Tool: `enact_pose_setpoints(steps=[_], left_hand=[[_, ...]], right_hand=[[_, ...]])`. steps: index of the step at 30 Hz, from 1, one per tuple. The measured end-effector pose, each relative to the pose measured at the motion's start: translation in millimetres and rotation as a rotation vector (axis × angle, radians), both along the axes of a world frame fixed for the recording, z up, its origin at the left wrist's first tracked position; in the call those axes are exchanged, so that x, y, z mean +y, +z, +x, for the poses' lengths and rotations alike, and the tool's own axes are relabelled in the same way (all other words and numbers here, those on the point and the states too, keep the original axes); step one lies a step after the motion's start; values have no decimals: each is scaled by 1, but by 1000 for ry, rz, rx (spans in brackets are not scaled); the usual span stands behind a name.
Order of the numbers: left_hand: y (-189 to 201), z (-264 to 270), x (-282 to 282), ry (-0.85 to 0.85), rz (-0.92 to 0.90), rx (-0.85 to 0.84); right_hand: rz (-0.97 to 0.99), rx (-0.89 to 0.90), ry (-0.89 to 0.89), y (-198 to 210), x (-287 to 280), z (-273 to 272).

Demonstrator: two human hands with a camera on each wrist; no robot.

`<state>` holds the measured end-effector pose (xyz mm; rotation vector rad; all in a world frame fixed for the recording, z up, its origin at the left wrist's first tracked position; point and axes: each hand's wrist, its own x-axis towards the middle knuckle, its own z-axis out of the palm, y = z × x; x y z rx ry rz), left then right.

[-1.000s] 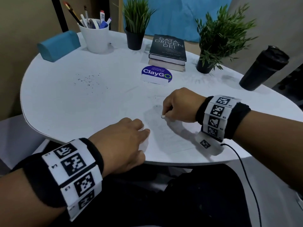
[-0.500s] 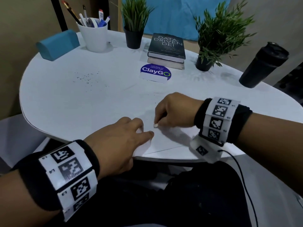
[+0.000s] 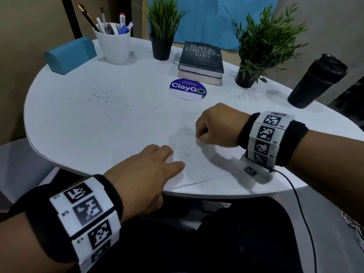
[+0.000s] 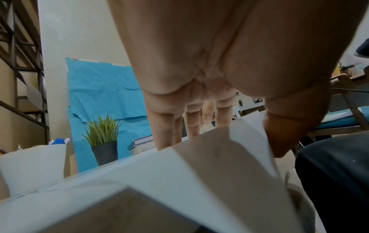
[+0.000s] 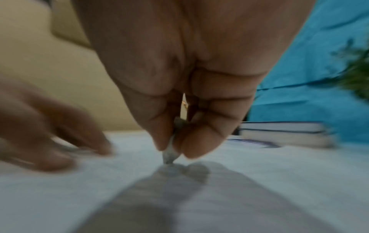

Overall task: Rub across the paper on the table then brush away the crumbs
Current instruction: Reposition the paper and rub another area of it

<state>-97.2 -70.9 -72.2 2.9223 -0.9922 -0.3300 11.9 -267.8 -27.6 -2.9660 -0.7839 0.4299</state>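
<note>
1. We keep the paper (image 3: 199, 166) flat on the white surface (image 3: 82, 123), close to the near edge, so the eraser has a firm backing to rub against.
2. Our left hand (image 3: 145, 174) lies on the paper's near-left part with straight, spread fingers. It holds nothing; we judge it is there to stop the sheet sliding under the rubbing. In the left wrist view the fingers (image 4: 165, 132) reach down onto the sheet, and a corner of the paper lifts beside the thumb.
3. Our right hand (image 3: 216, 127) is curled tight, knuckles up, wrist low over the sheet, pinching a small eraser (image 5: 169, 154) between thumb and fingertips. Its tip touches the paper over a smudged grey patch.
4. The right wrist view is blurred, which suggests the hand is mid-stroke.
5. A few dark crumbs (image 3: 186, 154) lie on the paper between the two hands, and more specks (image 3: 107, 96) are scattered farther off on the surface to the left.
6. We judge the rubbing step is under way and the brushing not yet done.
7. The sign (image 3: 188, 89), books (image 3: 201, 60) and cup of pens (image 3: 115, 43) stand well apart from the work.
</note>
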Motion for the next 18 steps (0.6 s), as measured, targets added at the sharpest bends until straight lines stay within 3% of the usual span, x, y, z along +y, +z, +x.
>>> enact_pose_setpoints(steps=[2,4,7,12,18], left_hand=[[1,0,2,-2,-23,-8],[1,0,0,0,-1,-4],[1,1,-3,32,33,27],[6,6,4,79,40,51],[-4,-10,-12,58,60,-62]], right_hand=[[29,107,94,-1,10,-17],[62,178,54,-1,9,-19],[55,85,-59,-1,1,-1],[28,56,-85,0,5,3],[32,43,-86,1,5,1]])
